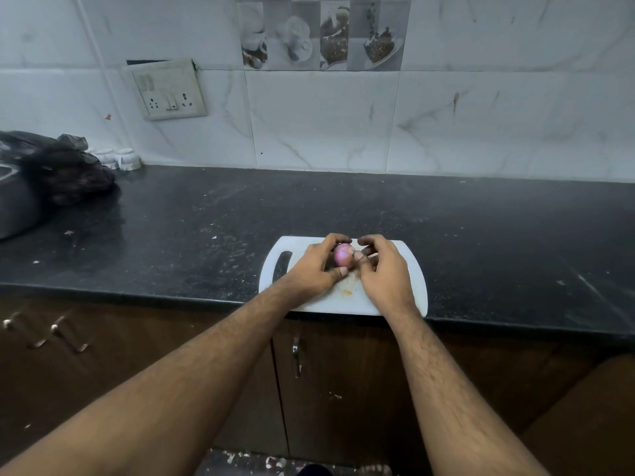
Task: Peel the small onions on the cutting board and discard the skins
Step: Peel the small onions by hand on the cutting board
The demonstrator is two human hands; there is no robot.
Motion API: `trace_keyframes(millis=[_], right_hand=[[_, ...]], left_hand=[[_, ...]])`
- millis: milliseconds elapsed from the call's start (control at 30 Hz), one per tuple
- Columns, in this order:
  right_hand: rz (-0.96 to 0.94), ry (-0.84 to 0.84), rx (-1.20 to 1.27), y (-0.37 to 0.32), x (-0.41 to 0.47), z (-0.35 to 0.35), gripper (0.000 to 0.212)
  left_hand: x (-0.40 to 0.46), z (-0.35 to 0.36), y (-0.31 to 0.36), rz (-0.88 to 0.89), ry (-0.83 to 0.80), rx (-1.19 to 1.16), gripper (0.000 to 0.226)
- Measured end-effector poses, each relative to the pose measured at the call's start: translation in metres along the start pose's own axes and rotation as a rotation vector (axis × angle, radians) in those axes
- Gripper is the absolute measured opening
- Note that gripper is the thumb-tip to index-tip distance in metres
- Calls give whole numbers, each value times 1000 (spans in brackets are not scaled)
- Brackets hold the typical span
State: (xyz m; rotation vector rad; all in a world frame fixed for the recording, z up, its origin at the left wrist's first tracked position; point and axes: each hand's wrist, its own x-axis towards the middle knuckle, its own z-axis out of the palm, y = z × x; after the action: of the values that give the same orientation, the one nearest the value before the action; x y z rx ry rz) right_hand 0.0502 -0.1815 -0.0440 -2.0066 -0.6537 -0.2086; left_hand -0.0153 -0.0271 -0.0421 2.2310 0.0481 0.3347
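Note:
A small pink-purple onion (343,253) is held just above the white cutting board (309,300), which lies at the front edge of the black counter. My left hand (318,267) grips the onion, fingers curled over its top and thumb under it. My right hand (383,269) is against the onion's right side, its fingers curled and its thumb tip pressed on the onion. A darker piece, maybe skin or another onion, shows between the fingers of my right hand (367,250). A few small bits of skin lie on the board below the hands (347,292).
The black counter (498,235) runs left and right of the board. A black plastic bag (65,170) and a dark pot sit at the far left, with small white cups (120,158) behind them. Brown cabinet doors with metal handles (297,355) are below the counter edge.

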Motion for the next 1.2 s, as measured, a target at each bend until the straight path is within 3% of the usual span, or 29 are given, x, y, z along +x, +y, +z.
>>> trace_keyframes(millis=[100,233,367,533,867,1067,1200], right_hand=[[-32,-10,18,-1,-1,-1,25],[1,8,79,1,-2,1,18],[12,33,61,0,-3,1,7],[34,25,-11,2,-4,3,5],[-9,52,59,-1,-4,3,11],[5,57,7,-2,-6,3,13],[-2,96,-58,-3,-6,5,16]], left_hand=[[1,1,2,-43,-20,-46,60],[1,2,1,-58,-36,-11,78],[1,5,-5,-31,55,-65,49],[0,3,-5,-22,84,-100,31],[5,4,-6,-20,58,-68,41],[5,4,-9,-82,67,-177,20],[4,3,-5,-93,64,-201,19]])
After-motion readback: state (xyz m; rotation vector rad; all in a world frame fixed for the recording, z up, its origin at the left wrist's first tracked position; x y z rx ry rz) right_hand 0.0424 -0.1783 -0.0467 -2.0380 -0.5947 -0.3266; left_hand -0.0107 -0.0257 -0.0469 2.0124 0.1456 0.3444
